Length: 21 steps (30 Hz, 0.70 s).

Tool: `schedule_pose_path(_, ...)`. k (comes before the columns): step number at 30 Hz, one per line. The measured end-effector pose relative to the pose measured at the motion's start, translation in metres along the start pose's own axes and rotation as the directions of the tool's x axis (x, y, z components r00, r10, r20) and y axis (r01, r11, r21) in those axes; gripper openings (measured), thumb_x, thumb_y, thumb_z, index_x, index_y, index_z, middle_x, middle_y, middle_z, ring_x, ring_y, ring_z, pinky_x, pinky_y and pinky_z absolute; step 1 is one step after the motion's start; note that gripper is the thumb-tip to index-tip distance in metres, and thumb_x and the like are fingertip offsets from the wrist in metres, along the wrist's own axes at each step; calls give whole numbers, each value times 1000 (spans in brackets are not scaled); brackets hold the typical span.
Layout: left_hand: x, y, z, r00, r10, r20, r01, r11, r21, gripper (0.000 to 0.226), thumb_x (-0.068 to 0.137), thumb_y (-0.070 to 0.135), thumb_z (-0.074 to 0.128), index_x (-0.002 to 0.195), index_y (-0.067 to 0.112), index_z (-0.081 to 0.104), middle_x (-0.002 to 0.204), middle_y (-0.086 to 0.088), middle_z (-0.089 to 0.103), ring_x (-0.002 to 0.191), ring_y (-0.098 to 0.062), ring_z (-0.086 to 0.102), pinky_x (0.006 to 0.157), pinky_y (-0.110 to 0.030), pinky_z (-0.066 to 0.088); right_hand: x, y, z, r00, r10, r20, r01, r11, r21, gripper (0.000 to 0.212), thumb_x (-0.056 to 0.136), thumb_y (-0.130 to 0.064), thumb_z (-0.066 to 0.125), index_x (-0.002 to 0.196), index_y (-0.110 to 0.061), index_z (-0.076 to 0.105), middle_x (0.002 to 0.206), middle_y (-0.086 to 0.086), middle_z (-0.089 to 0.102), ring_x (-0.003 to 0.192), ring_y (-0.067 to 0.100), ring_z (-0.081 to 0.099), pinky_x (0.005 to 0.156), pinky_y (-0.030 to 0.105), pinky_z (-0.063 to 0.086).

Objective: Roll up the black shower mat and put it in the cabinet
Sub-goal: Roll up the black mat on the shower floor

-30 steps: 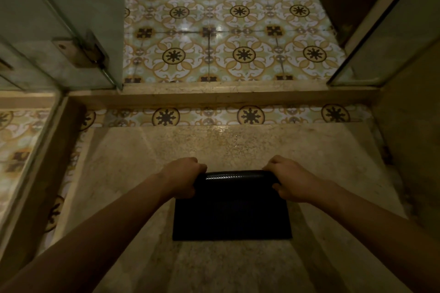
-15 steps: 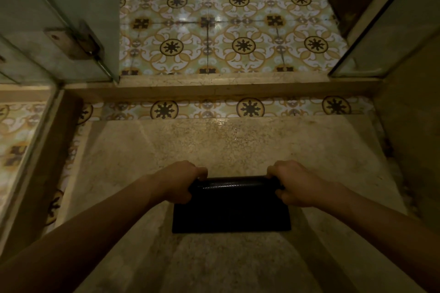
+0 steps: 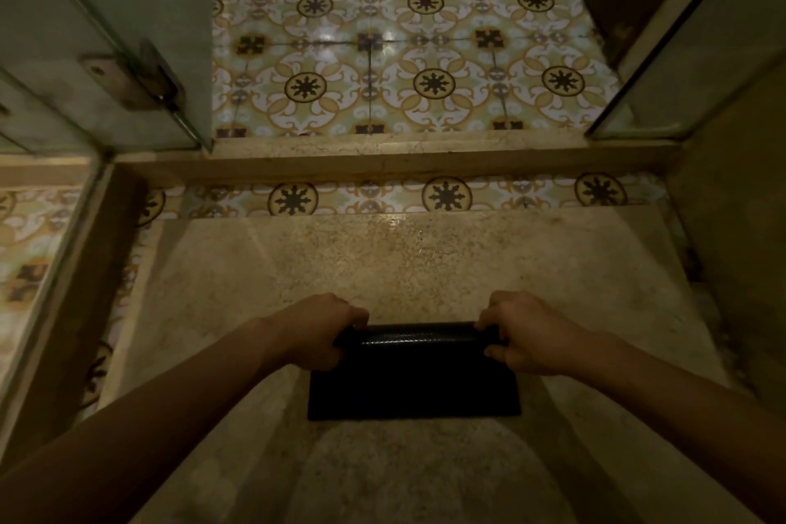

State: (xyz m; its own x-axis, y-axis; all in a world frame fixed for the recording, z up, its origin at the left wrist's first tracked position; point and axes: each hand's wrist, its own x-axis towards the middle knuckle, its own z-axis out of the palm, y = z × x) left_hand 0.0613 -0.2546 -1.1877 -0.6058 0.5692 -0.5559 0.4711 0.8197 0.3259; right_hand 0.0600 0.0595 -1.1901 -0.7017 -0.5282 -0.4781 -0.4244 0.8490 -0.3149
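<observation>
The black shower mat point(image 3: 414, 385) lies on the beige stone shower floor, partly rolled. Its far part forms a tight shiny roll, and a short flat strip stretches toward me. My left hand point(image 3: 317, 332) grips the left end of the roll with fingers curled over the top. My right hand point(image 3: 525, 332) grips the right end the same way. No cabinet is visible.
A raised stone kerb point(image 3: 395, 157) crosses ahead, with patterned tile floor point(image 3: 400, 55) beyond. A glass door with a metal hinge point(image 3: 132, 77) stands at the left, a glass panel point(image 3: 689, 68) at the right. Shower walls close in on both sides.
Both hands have rolled the mat toward me. The roll is thicker and the flat strip is shorter than a second ago.
</observation>
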Motion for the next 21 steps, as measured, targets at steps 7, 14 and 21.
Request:
schedule_pose_path(7, 6, -8, -4, 995, -51, 82, 62, 988, -144, 28, 79, 19, 70, 106, 22, 65, 104, 0, 68, 96, -17, 63, 75, -24, 48, 3, -4, 0, 999, 50, 13, -51, 999, 11, 33, 76, -30, 76, 106, -25, 66, 100, -2, 62, 92, 16, 59, 74, 27, 48)
schedule_pose_path(14, 14, -3, 10, 980, -134, 149, 152, 982, -113, 56, 65, 34, 86, 114, 26, 60, 113, 4, 63, 96, -14, 57, 72, -26, 45, -1, -11, 24, 994, 60, 87, -56, 997, -44, 69, 61, -43, 85, 118, -21, 53, 110, 1, 54, 101, 21, 54, 77, 28, 44)
schedule_pose_path(21, -1, 2, 46, 988, -118, 98, 123, 991, -47, 60, 59, 52, 83, 96, 30, 42, 102, 6, 51, 86, -12, 49, 67, -28, 43, -5, -6, 19, 984, 41, 172, -41, 999, -3, 49, 61, -43, 83, 95, -30, 50, 97, -7, 46, 87, 12, 45, 66, 28, 43)
